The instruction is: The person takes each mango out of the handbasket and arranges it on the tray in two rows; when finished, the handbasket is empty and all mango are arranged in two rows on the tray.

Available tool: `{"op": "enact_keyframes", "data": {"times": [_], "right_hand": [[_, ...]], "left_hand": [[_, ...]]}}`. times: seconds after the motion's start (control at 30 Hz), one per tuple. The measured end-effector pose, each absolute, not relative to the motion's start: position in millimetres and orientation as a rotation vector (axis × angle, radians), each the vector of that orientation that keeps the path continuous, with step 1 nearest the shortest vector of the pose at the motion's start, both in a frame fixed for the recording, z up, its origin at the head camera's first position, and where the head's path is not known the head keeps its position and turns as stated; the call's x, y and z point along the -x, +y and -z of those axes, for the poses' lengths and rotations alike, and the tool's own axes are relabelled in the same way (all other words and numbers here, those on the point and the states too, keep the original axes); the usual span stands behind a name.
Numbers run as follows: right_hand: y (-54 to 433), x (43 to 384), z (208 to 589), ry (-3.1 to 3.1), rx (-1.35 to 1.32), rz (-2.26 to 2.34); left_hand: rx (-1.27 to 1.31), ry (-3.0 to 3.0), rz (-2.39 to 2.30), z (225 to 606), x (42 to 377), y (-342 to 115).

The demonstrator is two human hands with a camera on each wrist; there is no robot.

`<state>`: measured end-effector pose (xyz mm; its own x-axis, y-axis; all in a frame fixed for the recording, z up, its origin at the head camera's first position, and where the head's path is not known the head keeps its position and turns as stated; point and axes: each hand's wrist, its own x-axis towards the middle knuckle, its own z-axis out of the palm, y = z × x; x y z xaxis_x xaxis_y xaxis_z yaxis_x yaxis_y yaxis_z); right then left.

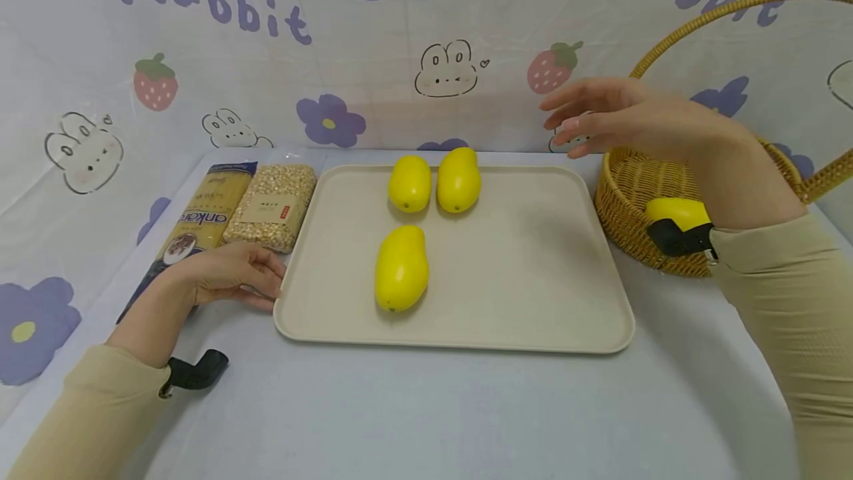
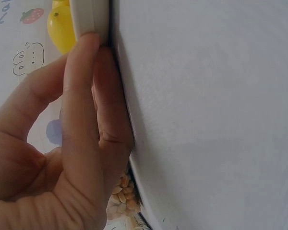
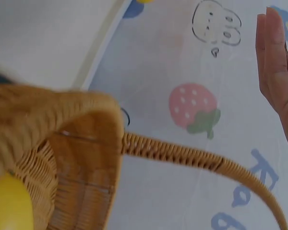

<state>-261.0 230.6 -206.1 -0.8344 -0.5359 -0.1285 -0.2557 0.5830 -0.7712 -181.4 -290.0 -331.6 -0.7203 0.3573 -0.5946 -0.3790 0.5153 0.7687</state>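
Observation:
My left hand [image 1: 233, 276] is at the left end of a beige tray [image 1: 520, 302], its fingertips touching the rim, as the left wrist view shows close up. On the tray lie three yellow mangoes: one in front [image 1: 402, 269] and two side by side at the back, left [image 1: 409, 184] and right [image 1: 459, 181]. My right hand [image 1: 640, 117] is raised over the left side of a wicker basket [image 1: 616, 202], fingers extended and holding nothing. Inside the basket sits another yellow mango [image 3: 9, 203], partly hidden by my wrist in the head view.
Left of the tray lie a bag of yellow grains [image 1: 269, 206] and a pack of pasta [image 1: 206, 202]. The basket's tall arched handle [image 3: 182, 155] rises on the right. A printed cloth [image 1: 373, 72] hangs behind the white-covered table [image 1: 426, 413].

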Motion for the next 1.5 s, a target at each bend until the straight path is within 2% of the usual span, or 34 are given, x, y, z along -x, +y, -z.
{"op": "enact_keyframes", "data": {"times": [0.63, 1.0, 1.5], "right_hand": [[336.3, 293.4, 216.2, 2.567, 0.574, 1.144], [375.8, 309.9, 231.9, 2.512, 0.446, 1.046], [419.3, 324.6, 261.3, 2.194, 0.415, 0.896]], "left_hand": [[0.003, 2.011, -1.266, 332.6, 182.0, -290.8], [0.01, 2.012, -1.26, 332.4, 182.2, -290.3], [0.019, 2.011, -1.264, 331.4, 181.9, -290.0]]}}
